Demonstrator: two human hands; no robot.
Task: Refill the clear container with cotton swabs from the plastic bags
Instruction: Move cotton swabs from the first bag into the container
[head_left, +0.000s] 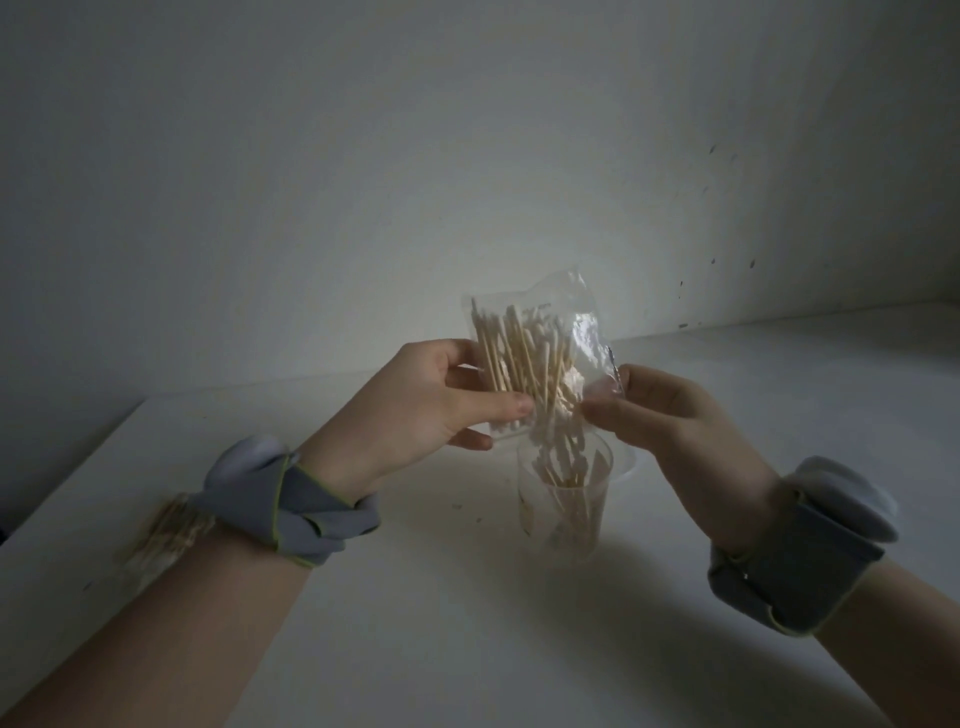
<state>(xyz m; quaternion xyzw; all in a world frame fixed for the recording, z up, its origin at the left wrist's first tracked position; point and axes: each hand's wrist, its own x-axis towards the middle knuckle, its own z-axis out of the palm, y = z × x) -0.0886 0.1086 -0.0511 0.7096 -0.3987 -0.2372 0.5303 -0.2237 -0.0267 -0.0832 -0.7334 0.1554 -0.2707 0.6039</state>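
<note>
Your clear container (563, 512) stands upright on the white surface (415, 597), partly filled with cotton swabs (569, 480). Just above it you hold a plastic bag (582, 332) of swabs, its lower end at the container's mouth. Your left hand (431, 400) pinches the bag's left side and your right hand (685, 431) pinches its right edge. Another swab bundle (166, 530) lies behind your left wrist.

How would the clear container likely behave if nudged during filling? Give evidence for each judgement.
Probably light: the clear container looks thin-walled and holds only cotton swabs. It may tip readily, being taller than wide with swabs leaning inside. On the smooth table, it could slide first.
</note>
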